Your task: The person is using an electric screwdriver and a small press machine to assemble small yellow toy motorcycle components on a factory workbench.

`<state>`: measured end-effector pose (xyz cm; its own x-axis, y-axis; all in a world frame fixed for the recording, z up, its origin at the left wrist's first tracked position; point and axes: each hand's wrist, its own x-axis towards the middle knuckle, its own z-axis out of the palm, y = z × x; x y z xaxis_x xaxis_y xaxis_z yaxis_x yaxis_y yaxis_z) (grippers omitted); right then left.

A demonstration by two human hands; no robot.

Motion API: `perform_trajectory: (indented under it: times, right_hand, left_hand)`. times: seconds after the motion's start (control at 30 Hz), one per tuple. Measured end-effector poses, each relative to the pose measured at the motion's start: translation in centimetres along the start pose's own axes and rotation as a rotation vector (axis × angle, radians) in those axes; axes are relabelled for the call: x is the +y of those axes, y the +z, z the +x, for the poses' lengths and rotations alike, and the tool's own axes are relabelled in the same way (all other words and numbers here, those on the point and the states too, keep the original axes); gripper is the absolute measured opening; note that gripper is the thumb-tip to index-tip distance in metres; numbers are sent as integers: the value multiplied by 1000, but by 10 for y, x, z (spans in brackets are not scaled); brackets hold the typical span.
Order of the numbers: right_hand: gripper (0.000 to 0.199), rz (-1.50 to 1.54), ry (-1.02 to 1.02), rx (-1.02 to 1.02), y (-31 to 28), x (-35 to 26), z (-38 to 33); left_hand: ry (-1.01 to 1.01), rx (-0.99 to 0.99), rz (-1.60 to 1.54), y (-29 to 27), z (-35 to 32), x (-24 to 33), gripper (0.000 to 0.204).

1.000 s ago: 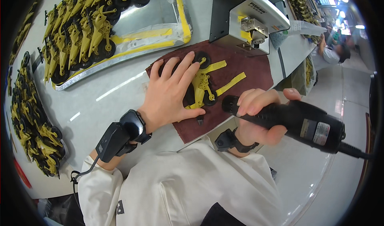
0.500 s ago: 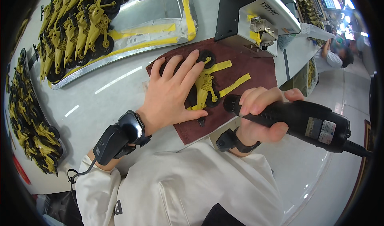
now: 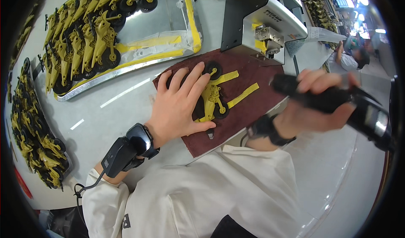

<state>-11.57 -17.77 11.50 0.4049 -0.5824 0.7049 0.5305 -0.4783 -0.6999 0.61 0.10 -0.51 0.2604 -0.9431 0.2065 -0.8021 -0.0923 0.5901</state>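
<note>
My left hand (image 3: 175,101) lies with its fingers spread over a yellow and black toy motorcycle (image 3: 211,95). The toy rests on its side on a maroon cloth (image 3: 240,118), and the palm and fingers hide part of it. My thumb reaches along its near end, beside a small dark piece (image 3: 210,133). Two yellow strips (image 3: 243,95) lie on the cloth right of the toy. In my right hand (image 3: 314,115), blurred by motion, is a black corded power tool (image 3: 325,99), held above the cloth's right edge, apart from the toy. Its working tip cannot be made out.
Beyond my left hand lies a metal-edged tray (image 3: 130,75) with rows of similar toys (image 3: 86,44). Another group of toys (image 3: 38,141) lies at far left. A black and white machine (image 3: 276,21) stands behind the cloth. A person (image 3: 350,60) sits at far right.
My right hand has swung the power tool up and to the right, away from the toy. My left hand stays spread over the toy. The whole view has shifted slightly.
</note>
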Motion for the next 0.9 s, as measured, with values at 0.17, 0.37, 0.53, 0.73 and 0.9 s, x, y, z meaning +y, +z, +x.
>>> perform_trajectory:
  times: [0.17, 0.37, 0.53, 0.73, 0.9]
  right_hand:
    - [43, -363, -47, 188, 15, 40, 45]
    - [51, 131, 181, -18, 19, 10, -4]
    - [72, 364, 131, -397, 27, -17, -62]
    - [69, 347, 277, -497, 27, -11, -74]
    - [59, 391, 291, -479, 25, 1, -73]
  left_hand:
    - [-11, 22, -3, -1, -2, -1, 94]
    - [-8, 36, -27, -2, -2, -2, 94]
    - [0, 38, -16, -1, -6, 0, 97]
    - [-4, 56, -32, 2, -10, 0, 93]
    - [18, 54, -47, 4, -2, -1, 93]
